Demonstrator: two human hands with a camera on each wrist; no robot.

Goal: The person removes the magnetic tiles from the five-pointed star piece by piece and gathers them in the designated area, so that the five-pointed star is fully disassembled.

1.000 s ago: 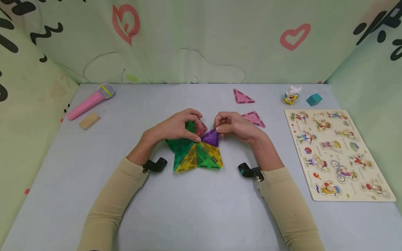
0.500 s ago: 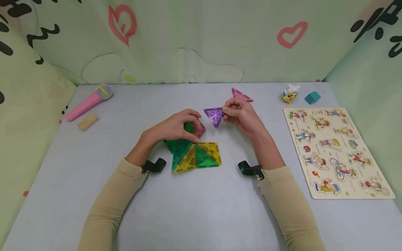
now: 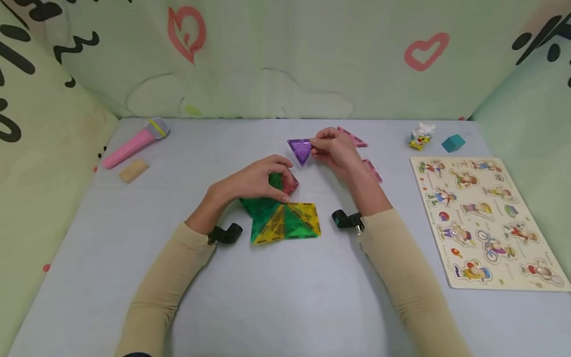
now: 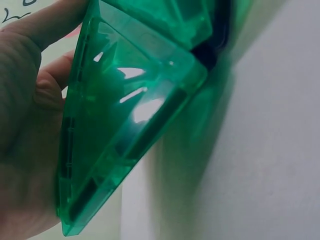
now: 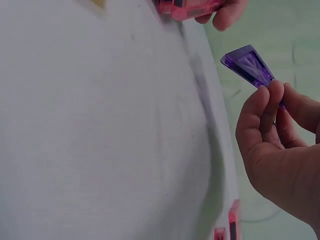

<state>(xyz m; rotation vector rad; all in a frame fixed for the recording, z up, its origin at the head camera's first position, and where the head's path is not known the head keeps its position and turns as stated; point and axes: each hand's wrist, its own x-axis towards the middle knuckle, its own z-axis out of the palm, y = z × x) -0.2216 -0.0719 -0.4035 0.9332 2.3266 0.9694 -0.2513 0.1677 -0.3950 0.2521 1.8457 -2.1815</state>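
purple triangle tile [image 3: 300,149] pinched by r hand [image 3: 334,151], corner hidden.

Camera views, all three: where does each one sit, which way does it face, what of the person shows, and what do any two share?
Head: above the table, looking forward and down; both sleeves, left hand on the green tiles, right hand pinching the purple triangle.
Left wrist: beside the palm, close on a green tile.
Right wrist: below the right hand, facing its fingers and the purple triangle.
Shared: head and right wrist both show the purple triangle.
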